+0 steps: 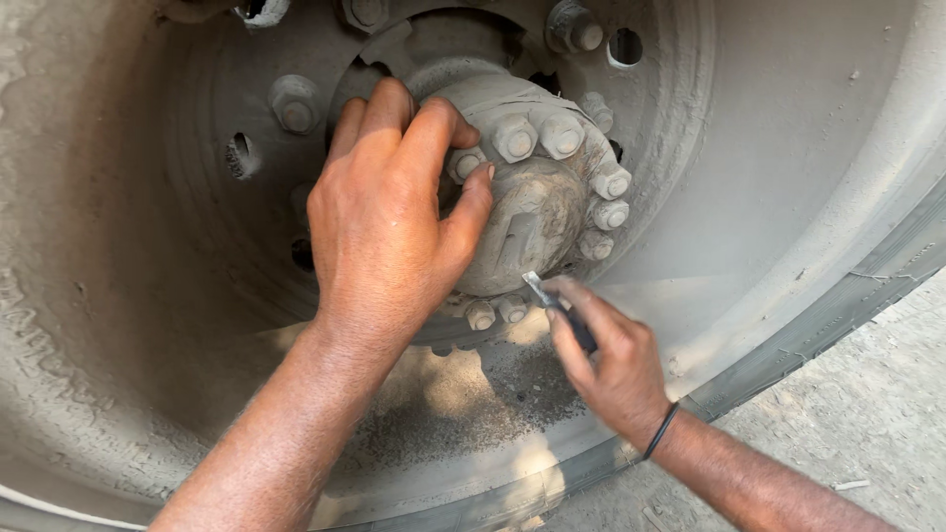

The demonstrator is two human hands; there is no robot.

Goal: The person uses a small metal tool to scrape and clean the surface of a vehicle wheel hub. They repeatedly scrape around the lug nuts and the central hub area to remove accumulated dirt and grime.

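Hub cap: domed, dust-caked hub cap [527,222] at the middle of a large wheel rim [788,177], ringed by small bolts [514,138].
Left hand: left hand [384,222] spread over the cap's left side, fingers curled round its edge, thumb pressing on the dome just beside one bolt; a loose bracing hold, not a closed fist.
Right hand: right hand [611,365], below and right of the left hand's hold, pinched shut on a slim tool [552,300].
Tool: dark handle in the fingers, flat metal tip touching the cap's lower edge, just under the left thumb.
Progress: every visible bolt sits in place and the cap is seated, so the work looks barely begun; dust lies unbroken over all.
Around: larger lug nuts [296,103] farther out on the rim; tyre [867,286] and ground [867,414] at lower right.
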